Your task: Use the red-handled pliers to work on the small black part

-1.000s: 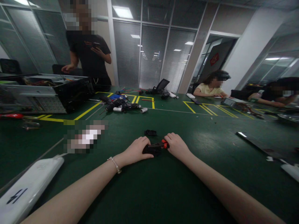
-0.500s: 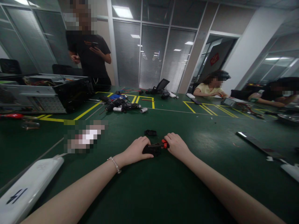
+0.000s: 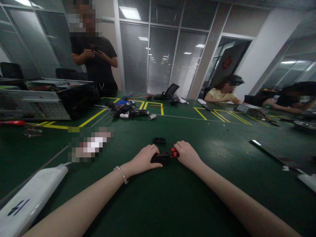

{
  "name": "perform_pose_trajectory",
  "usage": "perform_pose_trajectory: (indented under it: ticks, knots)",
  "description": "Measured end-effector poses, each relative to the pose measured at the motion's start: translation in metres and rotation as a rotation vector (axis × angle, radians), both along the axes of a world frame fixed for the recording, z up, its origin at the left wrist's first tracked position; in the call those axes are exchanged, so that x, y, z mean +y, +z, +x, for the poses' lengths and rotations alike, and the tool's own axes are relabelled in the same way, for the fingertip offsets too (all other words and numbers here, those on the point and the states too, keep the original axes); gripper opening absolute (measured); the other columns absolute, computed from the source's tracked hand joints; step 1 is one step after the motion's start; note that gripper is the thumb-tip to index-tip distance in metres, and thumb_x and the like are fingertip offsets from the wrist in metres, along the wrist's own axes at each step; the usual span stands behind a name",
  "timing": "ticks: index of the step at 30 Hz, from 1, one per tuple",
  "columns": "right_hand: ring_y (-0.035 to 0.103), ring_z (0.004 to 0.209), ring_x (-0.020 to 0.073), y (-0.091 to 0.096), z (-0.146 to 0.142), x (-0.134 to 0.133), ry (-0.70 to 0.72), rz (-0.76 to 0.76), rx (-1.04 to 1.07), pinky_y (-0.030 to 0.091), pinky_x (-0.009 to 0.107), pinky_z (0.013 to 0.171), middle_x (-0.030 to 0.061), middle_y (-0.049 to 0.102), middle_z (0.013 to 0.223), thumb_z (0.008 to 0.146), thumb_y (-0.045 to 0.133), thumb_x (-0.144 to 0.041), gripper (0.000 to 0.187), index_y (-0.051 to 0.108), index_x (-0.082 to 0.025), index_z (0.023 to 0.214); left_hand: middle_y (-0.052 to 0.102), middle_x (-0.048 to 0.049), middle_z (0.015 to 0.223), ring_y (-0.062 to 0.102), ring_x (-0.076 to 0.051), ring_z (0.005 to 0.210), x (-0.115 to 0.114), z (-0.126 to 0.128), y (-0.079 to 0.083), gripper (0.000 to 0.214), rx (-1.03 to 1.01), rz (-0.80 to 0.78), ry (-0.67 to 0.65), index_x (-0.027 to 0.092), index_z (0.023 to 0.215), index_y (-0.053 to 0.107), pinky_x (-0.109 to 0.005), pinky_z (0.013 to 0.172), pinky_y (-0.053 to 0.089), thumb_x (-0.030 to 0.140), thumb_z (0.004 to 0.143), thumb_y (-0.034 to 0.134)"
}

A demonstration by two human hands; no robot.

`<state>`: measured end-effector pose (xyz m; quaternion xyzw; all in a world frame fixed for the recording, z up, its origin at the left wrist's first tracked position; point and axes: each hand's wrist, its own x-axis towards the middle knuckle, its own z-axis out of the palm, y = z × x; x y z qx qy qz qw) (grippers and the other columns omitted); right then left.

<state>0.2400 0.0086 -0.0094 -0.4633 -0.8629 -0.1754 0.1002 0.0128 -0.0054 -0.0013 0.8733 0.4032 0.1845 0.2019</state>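
My left hand (image 3: 144,159) lies curled over a small black part (image 3: 161,159) on the green table mat (image 3: 158,197), pinning it down. My right hand (image 3: 187,154) is closed round a small tool with a red and black handle (image 3: 170,152), whose tip points left into the black part. A second small black piece (image 3: 159,140) lies on the mat just beyond both hands, touched by neither.
A white device (image 3: 27,200) lies at the near left. An open computer case (image 3: 49,98) stands at far left, loose tools and parts (image 3: 128,110) behind it. A person in black stands at the back left; two people sit at the far right. A dark strip (image 3: 274,153) lies right.
My hands and the tool have stayed put. The standing person has raised the free hand from the computer case up to the phone.
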Motion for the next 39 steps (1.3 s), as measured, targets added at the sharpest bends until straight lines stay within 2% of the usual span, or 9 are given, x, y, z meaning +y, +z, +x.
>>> perform_pose_trajectory:
  ticks: [26,33,39]
  knots:
    - [0.046,0.081,0.0190,-0.0005,0.0007,0.0000,0.011,-0.003,0.008,0.035,0.029,0.072,0.0080,0.055,0.089,0.065,0.052,-0.009,0.024,0.055,-0.013,0.088,0.049,-0.0036,0.097,0.047,-0.020,0.086,0.0012,-0.0007,-0.0028,0.037,-0.009,-0.002,-0.004,0.019,0.092,0.048,-0.030,0.070,0.038,0.047,0.070,0.059]
    - [0.046,0.080,0.0198,-0.0005,-0.0009,0.0000,-0.020,0.008,-0.008,0.034,0.029,0.071,0.0080,0.055,0.087,0.066,0.053,-0.011,0.022,0.055,-0.012,0.088,0.050,-0.0029,0.095,0.047,-0.020,0.085,0.0033,-0.0002,-0.0069,0.036,-0.022,0.049,-0.012,0.019,0.090,0.048,-0.030,0.071,0.038,0.046,0.070,0.061]
    - [0.045,0.079,0.0190,-0.0001,-0.0001,0.0009,0.006,-0.010,-0.010,0.034,0.028,0.070,0.0079,0.055,0.087,0.066,0.053,-0.011,0.021,0.055,-0.013,0.087,0.050,-0.0035,0.096,0.047,-0.020,0.085,0.0016,-0.0001,-0.0033,0.035,-0.016,0.013,-0.006,0.019,0.090,0.048,-0.030,0.070,0.039,0.045,0.070,0.061]
